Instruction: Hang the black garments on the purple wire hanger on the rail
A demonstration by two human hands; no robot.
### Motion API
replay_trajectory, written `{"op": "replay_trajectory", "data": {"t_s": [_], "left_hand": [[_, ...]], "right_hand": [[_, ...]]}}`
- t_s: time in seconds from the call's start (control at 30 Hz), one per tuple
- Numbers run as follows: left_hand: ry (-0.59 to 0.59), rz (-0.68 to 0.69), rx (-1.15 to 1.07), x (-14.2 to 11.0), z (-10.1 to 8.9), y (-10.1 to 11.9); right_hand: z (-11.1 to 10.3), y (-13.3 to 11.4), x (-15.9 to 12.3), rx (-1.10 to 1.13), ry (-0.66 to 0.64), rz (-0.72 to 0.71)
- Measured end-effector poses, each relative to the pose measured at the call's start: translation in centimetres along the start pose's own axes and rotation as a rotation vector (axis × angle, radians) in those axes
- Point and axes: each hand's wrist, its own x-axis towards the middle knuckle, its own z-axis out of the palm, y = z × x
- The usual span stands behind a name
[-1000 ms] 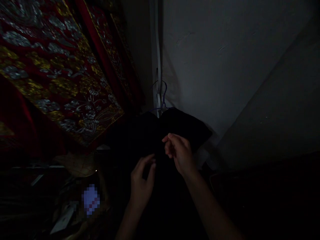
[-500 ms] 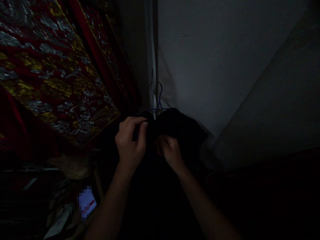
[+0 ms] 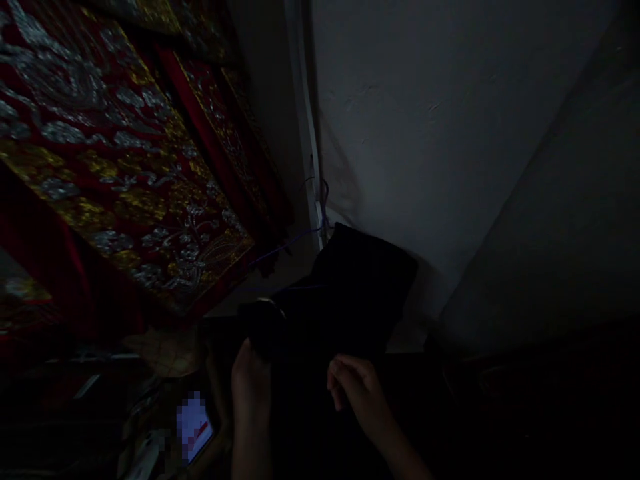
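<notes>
A black garment hangs on a thin purple wire hanger at the wall corner in very dim light. Its left shoulder has slipped down off the hanger's bare left arm. My left hand grips the pulled-down dark fabric, its fingers buried in the cloth. My right hand is just right of it, in front of the garment's body, fingers curled loosely; whether it holds cloth is hidden by the dark.
Red cloth with gold and silver embroidery hangs at the left. A pale wall and a white pipe stand behind. A lit phone screen lies among dim clutter at lower left.
Both hands rose to the garment's collar, then dropped. The left hand has pulled the left shoulder down off the hanger, baring the hanger's left arm.
</notes>
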Motion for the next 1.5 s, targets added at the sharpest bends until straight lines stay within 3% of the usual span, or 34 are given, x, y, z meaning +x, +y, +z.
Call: {"op": "replay_trajectory", "data": {"t_s": [0.1,0.17,0.23,0.33,0.4,0.47,0.6,0.67,0.73,0.83,0.97,1.07,1.2,1.27,1.33,1.4,1.47,1.5], "left_hand": [[0.074,0.023,0.112,-1.3,0.5,-1.7],[0.04,0.048,0.152,-2.1,1.1,-1.5],[-0.071,0.068,0.219,-3.2,1.7,-1.0],[-0.362,0.152,0.436,-5.5,3.1,-0.9],[-0.542,0.251,0.582,-7.1,4.3,-1.2],[-0.661,0.341,0.694,-8.3,5.3,-1.6],[-0.69,0.45,0.826,-7.9,5.9,-1.5],[-0.738,0.368,0.867,-7.0,5.2,-1.4],[-0.824,0.188,0.948,-6.1,3.9,-1.5],[-0.959,0.033,1.176,-5.4,1.9,-2.0],[-1.12,0.177,1.455,-5.2,0.7,-1.6],[-1.019,0.336,1.616,-4.5,1.2,0.3],[-0.839,0.474,1.722,-3.0,2.3,4.0],[-0.843,0.445,1.685,-2.7,2.4,5.3],[-0.884,0.395,1.58,-3.0,2.0,5.8],[-0.9,0.344,1.489,-3.8,1.2,5.4],[-0.837,0.295,1.46,-4.9,0.1,4.4],[-0.803,0.268,1.47,-5.4,-0.4,3.8]], "right_hand": [[-1.9,0.5,0.0,-0.063,0.103,-0.009],[-3.0,0.4,-0.2,-0.166,0.234,-0.098],[-3.4,0.1,-0.3,-0.292,0.304,-0.238],[-2.7,-0.2,-0.4,-0.367,0.163,-0.303],[-2.0,-0.2,-0.4,-0.292,0.082,-0.22],[-1.9,0.0,-0.3,-0.188,0.112,-0.101],[-3.5,-0.1,-0.9,-0.055,0.145,0.213],[-4.7,-0.9,-1.5,-0.014,0.066,0.334],[-5.8,-2.2,-2.0,-0.002,-0.013,0.38],[-7.1,-5.0,-2.0,-0.072,-0.177,0.228],[-9.1,-9.3,-0.8,-0.261,-0.282,-0.085],[-10.6,-12.1,0.8,-0.438,-0.111,-0.273],[-11.3,-14.8,3.6,-0.51,0.502,-0.558],[-10.9,-15.2,5.8,-0.434,0.646,-0.58],[-10.2,-14.4,8.4,-0.364,0.538,-0.498],[-9.5,-12.5,10.9,-0.346,0.302,-0.342],[-9.4,-9.9,12.6,-0.372,0.136,-0.197],[-9.5,-8.8,13.0,-0.381,0.115,-0.162]]}}
